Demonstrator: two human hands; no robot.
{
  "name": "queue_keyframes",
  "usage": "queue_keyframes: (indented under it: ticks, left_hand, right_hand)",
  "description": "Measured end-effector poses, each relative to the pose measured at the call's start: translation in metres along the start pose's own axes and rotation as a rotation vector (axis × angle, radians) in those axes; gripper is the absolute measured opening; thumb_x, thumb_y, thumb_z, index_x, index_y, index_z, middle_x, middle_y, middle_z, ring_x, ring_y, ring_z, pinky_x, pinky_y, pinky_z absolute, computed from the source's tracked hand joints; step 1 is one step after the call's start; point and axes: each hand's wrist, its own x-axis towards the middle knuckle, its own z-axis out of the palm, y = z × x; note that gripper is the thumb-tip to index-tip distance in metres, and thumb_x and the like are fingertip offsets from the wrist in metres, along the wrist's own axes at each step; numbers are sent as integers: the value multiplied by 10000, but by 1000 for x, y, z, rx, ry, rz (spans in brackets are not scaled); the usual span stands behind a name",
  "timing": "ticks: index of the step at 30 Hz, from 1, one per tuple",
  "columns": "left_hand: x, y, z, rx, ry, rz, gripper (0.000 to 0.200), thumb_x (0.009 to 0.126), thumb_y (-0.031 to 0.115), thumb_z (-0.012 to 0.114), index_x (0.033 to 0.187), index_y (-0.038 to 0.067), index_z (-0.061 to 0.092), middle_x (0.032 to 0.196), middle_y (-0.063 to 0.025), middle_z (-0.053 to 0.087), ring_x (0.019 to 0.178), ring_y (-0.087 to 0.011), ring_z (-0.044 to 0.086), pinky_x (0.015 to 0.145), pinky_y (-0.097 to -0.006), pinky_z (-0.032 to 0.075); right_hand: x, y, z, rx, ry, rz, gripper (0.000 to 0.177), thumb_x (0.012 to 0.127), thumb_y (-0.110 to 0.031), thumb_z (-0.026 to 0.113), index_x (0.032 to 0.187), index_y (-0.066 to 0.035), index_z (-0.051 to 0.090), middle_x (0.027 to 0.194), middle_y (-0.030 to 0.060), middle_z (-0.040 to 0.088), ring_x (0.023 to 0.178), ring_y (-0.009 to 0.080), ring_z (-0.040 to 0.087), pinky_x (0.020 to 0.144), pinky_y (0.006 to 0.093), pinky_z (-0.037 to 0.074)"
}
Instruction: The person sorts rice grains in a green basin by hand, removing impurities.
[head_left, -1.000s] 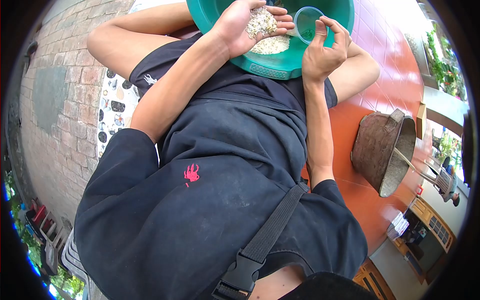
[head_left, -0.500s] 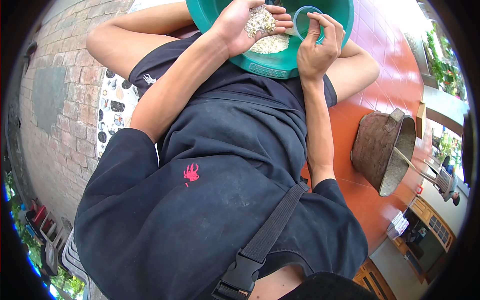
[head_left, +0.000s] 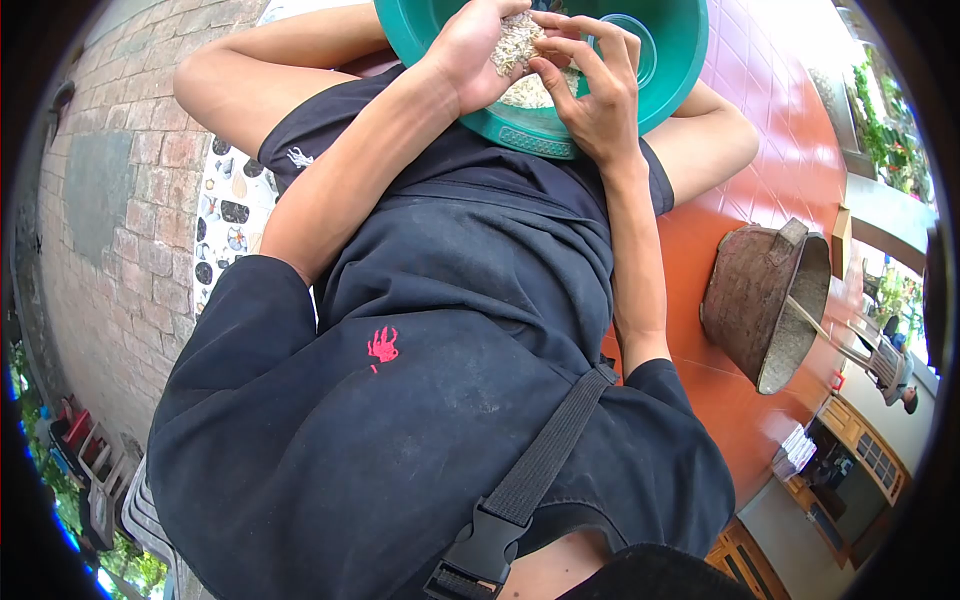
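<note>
My left hand [head_left: 478,50] is cupped palm up over the green basin [head_left: 530,133], holding a heap of pale rice grains [head_left: 516,42] mixed with darker bits. Bent over that palm, my right hand [head_left: 605,95] has its thumb and fingers apart, the tips at the edge of the heap. Nothing shows between them. More loose rice [head_left: 530,92] lies in the basin below, partly covered by my hands. A clear plastic cup [head_left: 648,55] rests inside the basin on the right, partly hidden behind my right fingers.
The basin sits between my crossed legs. At right on the red tiled floor [head_left: 680,290] stands a worn brown tub [head_left: 745,290] with a stick in it. A patterned mat [head_left: 225,215] and brick paving [head_left: 120,180] lie left. A person [head_left: 905,385] sits far off at right.
My right hand has let go of the clear cup, which now lies in the basin. It has moved left to the rice in my left palm. My left hand stays almost still.
</note>
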Motion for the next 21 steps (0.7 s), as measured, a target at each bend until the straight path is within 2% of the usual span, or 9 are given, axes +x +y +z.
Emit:
queue_keyframes:
  ticks: [6,9,11,12,15,17,18,19,21]
  left_hand:
    - [3,-2,-1,22,67,17,356,1097,235,351,1050,15,628,955,-101,701,842,-223,677,751,-358,559]
    - [5,-3,-9,-28,-52,38,372,1100,245,363,1067,-6,635,966,-117,703,864,-236,689,773,-365,577]
    - [6,-2,-13,165,57,116,409,1081,250,401,1120,-56,669,1076,-179,730,982,-267,725,842,-395,602]
    - [4,-1,-10,165,55,118,409,1081,250,401,1120,-56,669,1076,-179,730,982,-267,725,842,-395,602]
    - [-2,1,0,237,28,87,445,1117,240,320,1246,-68,614,1170,-176,702,1067,-270,708,946,-400,602]
    - [-5,1,8,242,91,74,473,1109,237,318,1281,-123,573,1173,-226,692,1090,-307,704,1005,-408,591]
    - [-6,1,10,241,90,76,473,1109,237,318,1281,-123,573,1173,-226,692,1090,-307,704,1005,-408,591]
    - [-6,2,11,242,102,64,479,1109,234,314,1292,-136,559,1187,-244,684,1114,-322,697,1020,-412,586]
    - [-10,4,19,243,112,55,486,1108,230,309,1302,-148,545,1201,-261,677,1138,-336,691,1035,-416,582]
  right_hand:
    - [-2,4,2,-7,-2,-11,172,810,-116,827,969,-120,760,1177,-21,688,1088,249,569,951,385,467]
    - [-2,6,3,19,-8,-15,150,815,-84,814,949,-105,752,1168,-16,692,1089,244,569,943,384,467]
    - [-1,8,3,20,29,-27,139,816,-43,801,934,-89,743,1137,5,702,1045,248,585,904,378,486]
    - [-1,9,3,19,29,-30,139,816,-43,801,934,-89,743,1137,5,702,1045,248,585,904,378,486]
    - [0,10,0,95,116,10,135,828,-5,788,935,-67,735,1039,39,721,955,247,619,827,361,515]
    - [-3,9,-2,217,159,171,132,840,19,780,942,-45,727,931,70,721,869,247,640,755,336,524]
    - [-6,12,-1,269,174,236,92,891,4,766,965,-28,722,885,67,717,840,190,658,750,308,525]
    - [-9,14,-1,269,174,234,92,891,4,766,965,-28,722,885,67,717,840,190,658,750,308,525]
    - [-12,17,-2,529,179,428,53,957,-28,732,1002,-6,717,926,61,736,868,143,683,795,277,538]
